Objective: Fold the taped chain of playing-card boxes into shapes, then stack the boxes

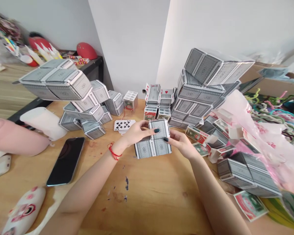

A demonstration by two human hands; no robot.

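Near the middle of the wooden table, a block folded from grey-backed playing cards (153, 148) is between my two hands. My left hand (138, 132) grips its upper part from the left, thumb lying across the front. From the right, my right hand (180, 142) holds the block's side, with the thumb at its front edge. The fingers behind the block are partly hidden. Just behind my left hand lies a ten of spades card (123, 125). Small stacks of card blocks and card boxes (152, 94) stand behind the held block.
Tall stacks of card blocks rise at left (61, 81) and right (201, 88). A black phone (66, 160) lies left of my forearm. Opened card boxes (198, 134), another card block (247, 173) and pink plastic (245, 114) crowd the right side. A white wall (129, 39) stands behind.
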